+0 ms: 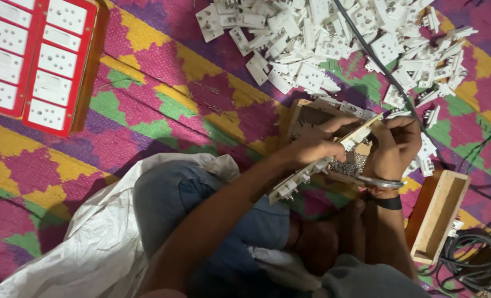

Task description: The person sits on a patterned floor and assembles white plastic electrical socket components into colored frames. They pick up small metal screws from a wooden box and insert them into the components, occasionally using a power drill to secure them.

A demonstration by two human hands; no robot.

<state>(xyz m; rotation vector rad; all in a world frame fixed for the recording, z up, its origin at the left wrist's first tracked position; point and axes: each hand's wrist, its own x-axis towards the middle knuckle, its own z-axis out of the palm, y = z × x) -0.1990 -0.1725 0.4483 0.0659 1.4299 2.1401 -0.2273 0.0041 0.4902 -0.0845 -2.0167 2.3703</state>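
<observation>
My left hand [318, 144] grips the middle of a long narrow panel [299, 179] fitted with white switch modules, held slanted above my lap. My right hand [395, 144], with a metal bangle and a black band at the wrist, holds the panel's upper end, fingers pinched on it. Under the panel lies an open wooden box [307, 113] with a heap of small metal screws [351, 163] beside my right wrist. My bent knee in jeans [168, 193] is below left of the hands.
A big pile of white switch and socket modules [334, 44] lies at the top. Red boards with white sockets [30, 60] stand top left. There is an empty wooden box [439, 216] at right, black cables [477, 259] bottom right, a white sack [91, 243] lower left and a patterned mat [163, 105].
</observation>
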